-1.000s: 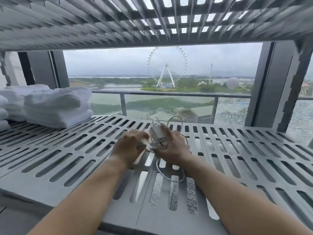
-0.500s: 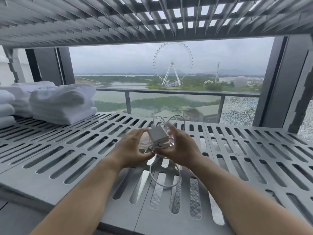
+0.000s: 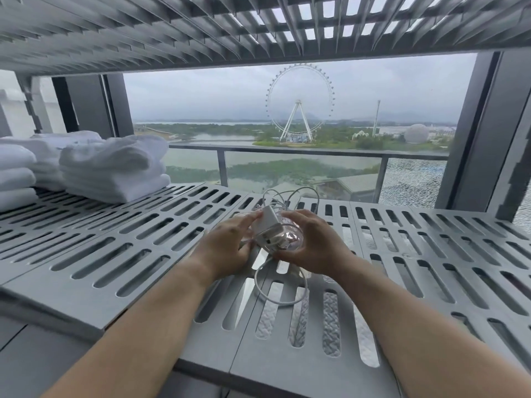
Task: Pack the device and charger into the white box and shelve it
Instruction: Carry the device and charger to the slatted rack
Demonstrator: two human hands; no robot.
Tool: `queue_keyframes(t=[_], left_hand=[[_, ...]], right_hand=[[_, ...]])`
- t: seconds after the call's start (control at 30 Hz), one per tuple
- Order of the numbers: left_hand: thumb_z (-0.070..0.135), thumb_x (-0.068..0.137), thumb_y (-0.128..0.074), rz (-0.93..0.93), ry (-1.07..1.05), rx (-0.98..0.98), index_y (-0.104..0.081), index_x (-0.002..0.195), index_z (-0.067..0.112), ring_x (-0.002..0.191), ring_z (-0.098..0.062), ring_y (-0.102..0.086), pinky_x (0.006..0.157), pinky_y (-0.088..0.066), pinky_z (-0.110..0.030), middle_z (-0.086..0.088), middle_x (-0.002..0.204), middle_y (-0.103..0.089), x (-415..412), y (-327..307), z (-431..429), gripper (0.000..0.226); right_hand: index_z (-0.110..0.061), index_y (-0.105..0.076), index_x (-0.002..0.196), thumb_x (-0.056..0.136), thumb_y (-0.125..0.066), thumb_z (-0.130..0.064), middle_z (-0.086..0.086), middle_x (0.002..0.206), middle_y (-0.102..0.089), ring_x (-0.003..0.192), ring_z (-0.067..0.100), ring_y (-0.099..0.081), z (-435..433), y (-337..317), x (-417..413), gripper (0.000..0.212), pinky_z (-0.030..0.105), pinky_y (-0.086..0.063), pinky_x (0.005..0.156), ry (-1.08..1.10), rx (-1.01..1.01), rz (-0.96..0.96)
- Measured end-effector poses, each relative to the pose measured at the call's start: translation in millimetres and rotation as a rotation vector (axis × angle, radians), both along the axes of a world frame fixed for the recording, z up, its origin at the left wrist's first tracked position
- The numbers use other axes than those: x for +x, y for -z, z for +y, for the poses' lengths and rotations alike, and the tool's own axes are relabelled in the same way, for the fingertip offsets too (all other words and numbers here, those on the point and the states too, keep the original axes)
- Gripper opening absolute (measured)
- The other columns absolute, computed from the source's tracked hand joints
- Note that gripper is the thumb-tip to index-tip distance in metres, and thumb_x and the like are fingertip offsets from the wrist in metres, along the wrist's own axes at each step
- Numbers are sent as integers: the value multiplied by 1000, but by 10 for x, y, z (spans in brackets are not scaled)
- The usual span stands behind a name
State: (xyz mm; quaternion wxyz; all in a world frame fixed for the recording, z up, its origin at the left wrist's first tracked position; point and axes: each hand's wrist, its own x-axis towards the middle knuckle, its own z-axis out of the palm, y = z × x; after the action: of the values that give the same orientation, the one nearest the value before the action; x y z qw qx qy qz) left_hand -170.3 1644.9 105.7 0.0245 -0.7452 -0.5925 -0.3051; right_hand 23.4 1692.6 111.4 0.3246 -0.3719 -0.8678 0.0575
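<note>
A white square charger [image 3: 268, 222] with a tangled white cable [image 3: 280, 294] is held just above the grey slotted shelf [image 3: 120, 248]. My left hand [image 3: 227, 248] grips it from the left, fingers on its top edge. My right hand [image 3: 311, 244] cups it from the right, around what looks like a clear, pinkish rounded piece [image 3: 290, 239] under the charger. Cable loops stick up behind the hands and hang down in front onto the shelf. No white box is in view.
Stacks of folded white towels [image 3: 115, 170] sit at the shelf's back left. Another slotted shelf [image 3: 201, 27] runs close overhead. Behind is a window with a glass railing [image 3: 301, 156] and dark frame posts at both sides.
Both hands have lifted the charger slightly and turned it, so its flat face tilts up. The head camera has moved closer and shifted right.
</note>
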Motion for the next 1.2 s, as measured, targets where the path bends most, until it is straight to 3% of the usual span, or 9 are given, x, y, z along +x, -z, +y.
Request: queue_keyframes(t=[0.1, 0.2, 0.33, 0.5, 0.67, 0.77, 0.87, 1.0, 1.2], left_hand=[[23, 82, -59, 17, -19, 22, -31, 140, 30, 127, -15, -43, 106, -37, -35, 3, 139, -46, 13, 15, 0, 65], [35, 78, -63, 40, -14, 59, -30, 139, 35, 132, -18, -37, 107, -36, -44, 2, 146, -37, 22, -14, -14, 69], [38, 85, -57, 71, 42, 43, -28, 140, 42, 131, -12, -38, 102, -41, -41, 10, 148, -33, 61, -9, -31, 63], [28, 85, -61, 24, 53, 51, -40, 136, 36, 129, -14, -41, 104, -40, -42, 8, 145, -39, 53, -47, -47, 55], [35, 73, -53, -86, 42, 55, -54, 122, 32, 120, -15, -49, 101, -41, -41, 6, 134, -52, 49, -103, -145, 48], [27, 74, -60, -107, 16, 39, -52, 123, 32, 116, -17, -51, 99, -43, -41, 3, 131, -54, 29, -102, -165, 49], [36, 77, -59, -118, -10, 38, -50, 123, 33, 115, -16, -51, 97, -44, -37, 5, 131, -53, 25, -97, -203, 48], [46, 79, -56, -97, -43, 35, -50, 124, 32, 117, -14, -51, 97, -45, -37, 8, 131, -53, 57, -118, -272, 47], [32, 80, -61, -95, -144, 134, -51, 122, 33, 116, -17, -52, 99, -43, -37, 4, 131, -55, 22, -319, -491, 43]], right_hand=[[-15, -51, 129, 67, -79, -38, 5, 127, -56, 116, 21, -50, -7, 37, -70, 71, 25, -36, 93, 24, 26, 36], [-20, -46, 132, 69, -73, -47, 4, 129, -54, 117, 22, -49, -34, 32, -89, 74, 34, -42, 93, 46, 28, -3], [-30, -47, 130, 73, -61, -54, 1, 123, -54, 112, 20, -51, -70, -5, -70, 64, 40, -50, 84, 67, 42, -7], [-31, -57, 121, 78, -62, -45, 0, 112, -60, 106, 20, -53, -99, -45, -70, 46, 37, -48, 85, 42, 33, 28], [-26, -63, 112, 73, -60, -59, -1, 115, -60, 99, 19, -58, -144, -96, -69, 52, 29, -46, 70, 121, 115, -29], [-24, -59, 117, 71, -57, -65, 0, 116, -58, 98, 21, -59, -167, -108, -97, 62, 28, -43, 67, 165, 163, -53], [-24, -58, 118, 71, -54, -68, 1, 112, -59, 94, 22, -59, -203, -128, -123, 65, 28, -40, 63, 194, 213, -53], [-26, -64, 108, 72, -55, -64, 0, 107, -57, 92, 21, -58, -245, -135, -160, 53, 27, -38, 62, 207, 224, -33], [-26, -64, 105, 72, -59, -56, 1, 116, -48, 101, 24, -55, -446, -376, -323, 45, 32, -45, 69, 236, 253, 99]])
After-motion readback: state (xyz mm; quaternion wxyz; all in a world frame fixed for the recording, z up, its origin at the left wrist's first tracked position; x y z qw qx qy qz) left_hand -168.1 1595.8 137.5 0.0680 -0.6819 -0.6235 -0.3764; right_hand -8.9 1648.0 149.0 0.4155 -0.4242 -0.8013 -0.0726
